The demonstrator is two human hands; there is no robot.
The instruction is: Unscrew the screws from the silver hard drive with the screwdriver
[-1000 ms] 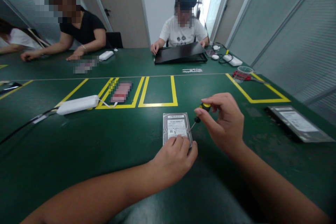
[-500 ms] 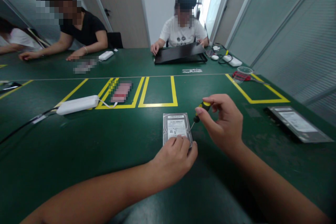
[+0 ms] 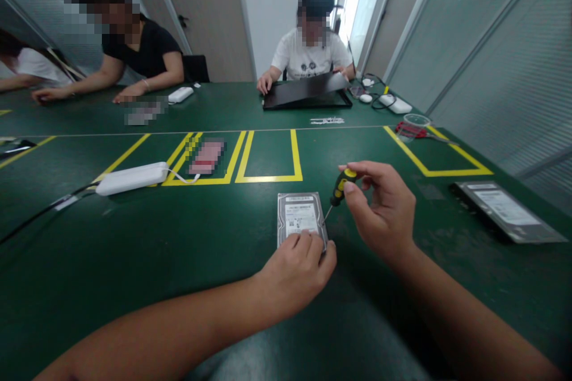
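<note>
1. Two hands at work on one hard drive point(image 3: 300, 218), lying flat on the green table point(image 3: 179, 238) just in front, label up. Left hand point(image 3: 292, 274) pressed on the drive's near edge, fingers curled over it, holding it down. Right hand point(image 3: 379, 208) pinching the yellow-and-black screwdriver point(image 3: 338, 189) by thumb and fingertips, shaft tilted, tip at the drive's right edge.
2. Risk of cam-out: tilted shaft, tip likely not square in the screw head; could skip and round it off. Whether the tip is seated is too small to tell.
3. Risk of a jab: left fingertips lie just beside the tip; a slip toward the near side could catch them.
4. Risk of the drive sliding: held only at the near end; sideways push from the tool could pivot it on the smooth table.
5. Risk of a lost screw: a freed screw may roll on the dark green surface; no tray close by, only a clear cup point(image 3: 415, 124) well apart at far right.
6. Risk of a scratched label if the tip skates left.
</note>
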